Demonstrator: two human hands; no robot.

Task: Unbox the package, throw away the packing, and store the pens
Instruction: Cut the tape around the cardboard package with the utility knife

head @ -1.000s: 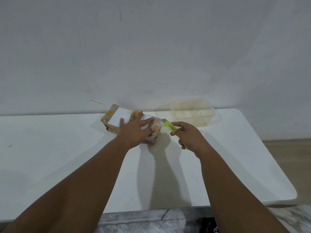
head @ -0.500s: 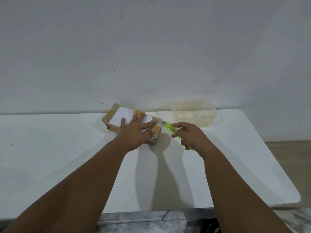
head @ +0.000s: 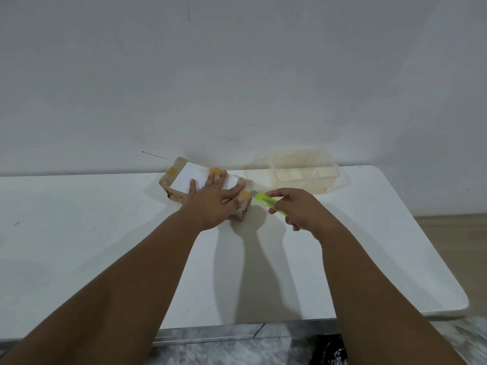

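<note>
A small cardboard package with a white label, clear tape and orange stickers lies near the back of the white table. My left hand lies flat on top of it, fingers spread, pressing it down. My right hand grips a yellow-green utility knife. The knife's tip touches the package's right end. No pens are visible.
A clear plastic container with compartments stands at the back right, just beyond my right hand. A grey wall rises right behind the table. The table's right edge curves off toward a wooden floor.
My right hand has brought the knife slightly left, so its tip now meets the package's right end. My left hand stays pressed on the package.
</note>
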